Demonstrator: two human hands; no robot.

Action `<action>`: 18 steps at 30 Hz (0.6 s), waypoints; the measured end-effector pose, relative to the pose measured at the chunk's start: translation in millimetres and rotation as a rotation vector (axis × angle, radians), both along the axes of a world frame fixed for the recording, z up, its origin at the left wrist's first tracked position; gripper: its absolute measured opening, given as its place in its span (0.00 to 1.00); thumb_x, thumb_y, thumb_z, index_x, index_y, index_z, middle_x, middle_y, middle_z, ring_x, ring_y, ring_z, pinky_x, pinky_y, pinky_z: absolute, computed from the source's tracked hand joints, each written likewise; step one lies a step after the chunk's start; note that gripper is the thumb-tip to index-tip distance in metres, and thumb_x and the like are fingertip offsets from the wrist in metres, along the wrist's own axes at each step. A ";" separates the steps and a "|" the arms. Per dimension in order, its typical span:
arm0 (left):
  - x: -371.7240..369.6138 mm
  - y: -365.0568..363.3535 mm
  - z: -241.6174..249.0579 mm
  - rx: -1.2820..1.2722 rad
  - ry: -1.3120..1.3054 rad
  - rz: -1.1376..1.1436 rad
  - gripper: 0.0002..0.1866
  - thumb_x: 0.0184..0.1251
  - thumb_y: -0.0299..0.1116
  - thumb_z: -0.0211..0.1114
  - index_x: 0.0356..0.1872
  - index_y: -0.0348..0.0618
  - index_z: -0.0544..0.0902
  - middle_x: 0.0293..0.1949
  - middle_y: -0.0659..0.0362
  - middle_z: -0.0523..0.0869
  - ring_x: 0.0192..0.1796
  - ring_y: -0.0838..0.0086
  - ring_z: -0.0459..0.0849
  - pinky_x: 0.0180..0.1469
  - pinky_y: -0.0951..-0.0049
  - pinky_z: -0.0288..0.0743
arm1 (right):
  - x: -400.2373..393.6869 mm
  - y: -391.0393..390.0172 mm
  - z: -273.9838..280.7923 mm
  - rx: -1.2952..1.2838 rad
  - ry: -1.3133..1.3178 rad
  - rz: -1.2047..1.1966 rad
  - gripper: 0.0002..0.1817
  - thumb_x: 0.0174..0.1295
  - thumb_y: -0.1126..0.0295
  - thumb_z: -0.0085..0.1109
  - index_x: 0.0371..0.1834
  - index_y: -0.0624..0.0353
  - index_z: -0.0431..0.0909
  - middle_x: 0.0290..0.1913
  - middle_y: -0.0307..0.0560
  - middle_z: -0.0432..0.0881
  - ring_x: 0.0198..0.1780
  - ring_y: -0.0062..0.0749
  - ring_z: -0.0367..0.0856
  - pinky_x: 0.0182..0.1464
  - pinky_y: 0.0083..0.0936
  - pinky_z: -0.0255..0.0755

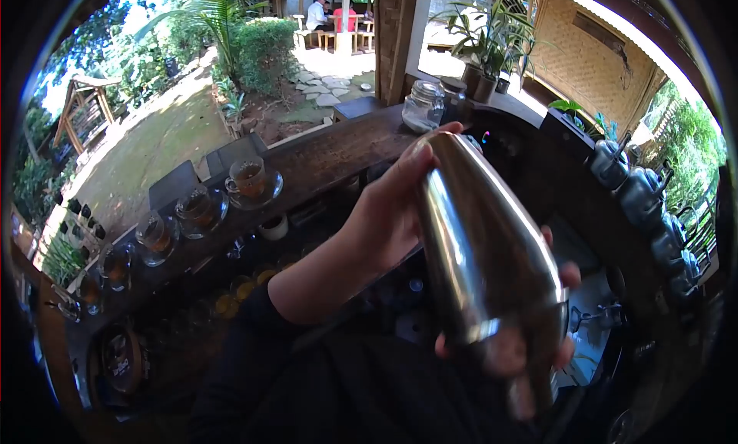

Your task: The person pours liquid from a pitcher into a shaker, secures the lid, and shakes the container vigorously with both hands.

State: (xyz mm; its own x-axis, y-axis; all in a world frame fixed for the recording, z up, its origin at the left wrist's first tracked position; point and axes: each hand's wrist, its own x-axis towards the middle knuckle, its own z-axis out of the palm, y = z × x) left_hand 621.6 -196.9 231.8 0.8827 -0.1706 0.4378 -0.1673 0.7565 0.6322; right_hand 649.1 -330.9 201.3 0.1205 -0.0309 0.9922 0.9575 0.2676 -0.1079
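A shiny metal cocktail shaker (488, 248) is held tilted in front of me, its broad end up and its narrower end down toward my body. My left hand (388, 206) is wrapped around the upper end, thumb near the rim. At the lower end, fingertips of my right hand (569, 276) curl around the sides; the shaker hides most of that hand. Behind my left forearm, a glass cup (247, 180) with amber liquid stands on a glass saucer on the wooden counter (323, 156).
More filled glass cups (156, 235) line the counter to the left. A lidded glass jar (423, 106) stands at the counter's bend, near potted plants (488, 48). Dark kettles (642, 196) sit along the right side. Two people (317, 15) are at a distant table outside.
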 end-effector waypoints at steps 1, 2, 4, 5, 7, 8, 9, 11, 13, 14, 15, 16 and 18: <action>11.2 4.2 -11.6 -0.007 0.112 0.034 0.25 0.67 0.49 0.54 0.62 0.56 0.67 0.51 0.62 0.76 0.45 0.76 0.77 0.39 0.75 0.70 | 3.8 -8.2 -6.1 -0.044 -0.007 -0.050 0.51 0.41 0.55 0.74 0.67 0.40 0.48 0.67 0.55 0.53 0.69 0.49 0.55 0.60 0.56 0.66; 26.3 8.4 -24.8 -0.030 0.182 0.036 0.24 0.65 0.50 0.55 0.60 0.56 0.69 0.49 0.62 0.77 0.42 0.76 0.76 0.42 0.72 0.68 | 8.4 -14.5 -11.8 -0.084 -0.019 -0.103 0.57 0.40 0.50 0.76 0.69 0.44 0.45 0.68 0.58 0.51 0.69 0.50 0.54 0.60 0.54 0.67; 48.1 18.0 -46.9 -0.055 0.679 0.042 0.24 0.63 0.52 0.57 0.57 0.55 0.71 0.46 0.63 0.78 0.45 0.75 0.76 0.45 0.68 0.67 | 60.0 -7.2 -23.7 -0.001 -0.087 -0.425 0.53 0.40 0.49 0.75 0.64 0.56 0.50 0.64 0.54 0.58 0.66 0.44 0.62 0.66 0.37 0.60; 53.3 14.2 -58.0 -0.128 0.710 0.090 0.24 0.61 0.53 0.58 0.54 0.54 0.73 0.44 0.64 0.80 0.46 0.75 0.76 0.48 0.64 0.66 | 59.2 -12.5 -23.5 -0.006 -0.084 -0.438 0.53 0.40 0.49 0.75 0.64 0.56 0.50 0.64 0.54 0.58 0.66 0.44 0.62 0.66 0.37 0.60; 47.0 1.6 -47.8 -0.099 0.564 0.050 0.24 0.64 0.51 0.55 0.56 0.48 0.72 0.49 0.59 0.78 0.50 0.69 0.76 0.53 0.64 0.66 | 56.6 -20.6 -12.8 -0.006 -0.163 -0.474 0.58 0.37 0.43 0.75 0.62 0.68 0.49 0.63 0.56 0.59 0.64 0.43 0.63 0.65 0.35 0.59; 41.7 -4.5 -39.9 -0.080 0.427 0.023 0.25 0.67 0.49 0.51 0.58 0.42 0.71 0.54 0.53 0.77 0.54 0.63 0.76 0.58 0.64 0.67 | 24.4 -42.5 -3.5 -0.263 0.062 -0.275 0.58 0.38 0.48 0.76 0.66 0.61 0.47 0.66 0.54 0.56 0.66 0.47 0.60 0.63 0.42 0.62; 39.7 -11.3 -28.6 -0.061 0.283 0.007 0.27 0.68 0.48 0.49 0.62 0.41 0.67 0.57 0.48 0.74 0.57 0.60 0.75 0.59 0.61 0.67 | -6.7 -63.5 3.5 -0.511 0.295 -0.064 0.59 0.39 0.52 0.77 0.71 0.54 0.45 0.69 0.52 0.53 0.68 0.51 0.57 0.62 0.50 0.65; 28.7 -23.9 -3.2 -0.048 0.011 -0.031 0.29 0.70 0.47 0.45 0.66 0.40 0.61 0.60 0.41 0.70 0.59 0.57 0.73 0.62 0.57 0.66 | -2.8 -70.2 6.3 -0.506 0.342 -0.060 0.58 0.40 0.53 0.77 0.71 0.51 0.46 0.69 0.53 0.52 0.68 0.52 0.57 0.60 0.50 0.66; 30.3 -35.7 5.3 -0.068 -0.027 0.035 0.29 0.71 0.48 0.44 0.65 0.39 0.63 0.59 0.42 0.71 0.59 0.56 0.73 0.62 0.54 0.66 | 3.1 -75.2 8.6 -0.492 0.412 -0.051 0.55 0.41 0.54 0.76 0.71 0.45 0.47 0.70 0.55 0.51 0.68 0.55 0.57 0.58 0.51 0.69; 44.4 -36.0 -4.9 -0.068 -0.019 0.025 0.29 0.71 0.48 0.44 0.65 0.39 0.63 0.59 0.42 0.71 0.59 0.56 0.73 0.62 0.54 0.66 | 6.9 -76.8 9.0 -0.486 0.447 -0.045 0.54 0.42 0.55 0.75 0.71 0.41 0.48 0.71 0.56 0.50 0.68 0.56 0.56 0.56 0.51 0.70; 68.3 -31.5 -25.9 -0.090 0.146 -0.001 0.25 0.68 0.49 0.49 0.60 0.44 0.68 0.55 0.50 0.75 0.57 0.61 0.74 0.59 0.59 0.65 | 11.8 -77.6 8.9 -0.481 0.482 -0.038 0.53 0.42 0.55 0.75 0.71 0.38 0.49 0.71 0.57 0.49 0.68 0.58 0.56 0.55 0.51 0.71; 89.5 -28.0 -45.8 -0.112 0.313 -0.026 0.22 0.66 0.49 0.53 0.55 0.49 0.73 0.51 0.58 0.78 0.55 0.66 0.75 0.56 0.64 0.64 | 37.7 -68.2 1.0 -0.482 0.493 -0.041 0.53 0.42 0.55 0.75 0.71 0.38 0.49 0.71 0.57 0.49 0.68 0.58 0.56 0.55 0.51 0.71; 108.3 -38.3 -61.5 -0.098 0.696 0.121 0.17 0.66 0.51 0.53 0.45 0.50 0.76 0.48 0.60 0.80 0.49 0.69 0.75 0.56 0.62 0.62 | 103.5 -43.5 -20.9 0.062 0.364 -0.049 0.58 0.41 0.53 0.75 0.68 0.55 0.41 0.66 0.63 0.56 0.62 0.48 0.66 0.58 0.39 0.69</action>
